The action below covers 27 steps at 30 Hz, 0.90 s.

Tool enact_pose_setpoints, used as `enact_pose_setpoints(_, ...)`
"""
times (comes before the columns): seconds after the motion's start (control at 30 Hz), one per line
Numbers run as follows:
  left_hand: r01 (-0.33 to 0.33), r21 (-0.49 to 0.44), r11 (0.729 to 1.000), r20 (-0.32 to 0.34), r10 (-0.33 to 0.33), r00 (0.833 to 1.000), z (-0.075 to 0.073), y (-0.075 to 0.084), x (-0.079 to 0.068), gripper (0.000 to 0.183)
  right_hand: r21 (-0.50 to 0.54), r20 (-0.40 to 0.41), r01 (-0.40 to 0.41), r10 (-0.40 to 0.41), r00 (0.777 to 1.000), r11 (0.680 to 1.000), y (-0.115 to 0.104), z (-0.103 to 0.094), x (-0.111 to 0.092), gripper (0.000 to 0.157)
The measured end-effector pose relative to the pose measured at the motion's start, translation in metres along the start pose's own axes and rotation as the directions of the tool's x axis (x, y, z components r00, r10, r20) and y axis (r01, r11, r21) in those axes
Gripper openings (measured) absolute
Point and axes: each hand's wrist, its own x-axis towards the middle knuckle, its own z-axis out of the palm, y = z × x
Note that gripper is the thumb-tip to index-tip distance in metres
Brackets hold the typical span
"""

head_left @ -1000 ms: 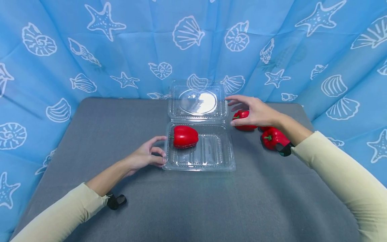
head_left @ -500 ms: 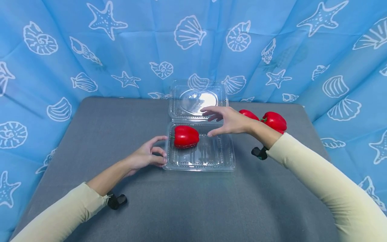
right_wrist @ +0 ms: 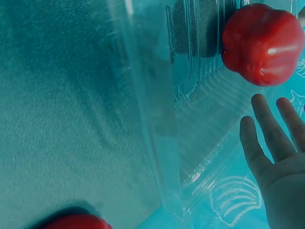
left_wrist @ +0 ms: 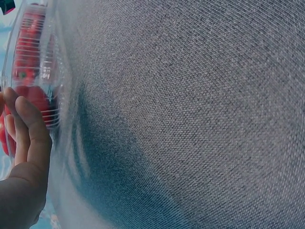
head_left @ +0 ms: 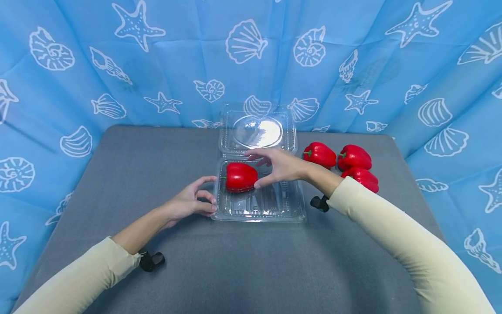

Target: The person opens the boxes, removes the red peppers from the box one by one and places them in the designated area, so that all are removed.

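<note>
On the grey tabletop lies a clear plastic clamshell container [head_left: 282, 214], its lid [head_left: 227, 144] folded back. One red bell pepper [head_left: 241, 176] lies on its side in the base's left half, stem to the left. My left hand [head_left: 184, 203] touches the container's left side with thumb and fingertips; in the left wrist view its fingers [left_wrist: 39, 138] extend along the clear wall. Over the base, my right hand [head_left: 284, 165] is spread, thumb and fingers apart, just right of the pepper. The right wrist view shows a small gap between those fingertips and the pepper [right_wrist: 262, 45].
Right of the container, three more red bell peppers sit together: one nearest it [head_left: 320, 155], one farther right [head_left: 354, 157], one in front [head_left: 362, 176], partly behind the right sleeve [head_left: 372, 209]. A blue shell-print curtain [head_left: 164, 65] hangs behind the table.
My right hand has moved left from beside the loose peppers, across the container's base, to the pepper inside. My left hand and the container have stayed in place.
</note>
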Motion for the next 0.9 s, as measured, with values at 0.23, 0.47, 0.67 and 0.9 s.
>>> enact_pose_setpoints(0.23, 0.01, -0.007, 1.0, 0.003, -0.01, 1.0, -0.001, 0.001, 0.0, 0.084, -0.012, 0.01, -0.023, 0.023, 1.0, 1.0, 0.005, 0.007, 0.008, 0.085)
enact_pose_setpoints(0.47, 0.012, -0.011, 1.0, 0.006, -0.012, 1.0, -0.001, 0.001, 0.0, 0.086, -0.02, 0.036, -0.031, 0.032, 0.999, 0.999, 0.005, 0.018, 0.016, 0.083)
enact_pose_setpoints(0.67, 0.013, -0.008, 1.0, -0.005, -0.013, 1.0, 0.0, 0.001, 0.001, 0.088, -0.061, 0.058, -0.037, 0.041, 0.997, 0.997, 0.003, 0.023, 0.023, 0.084)
enact_pose_setpoints(0.9, 0.022, -0.006, 1.0, -0.008, -0.022, 1.0, 0.0, 0.001, 0.001, 0.087, -0.105, 0.081, -0.057, 0.066, 0.995, 0.993, 0.002, 0.026, 0.027, 0.086)
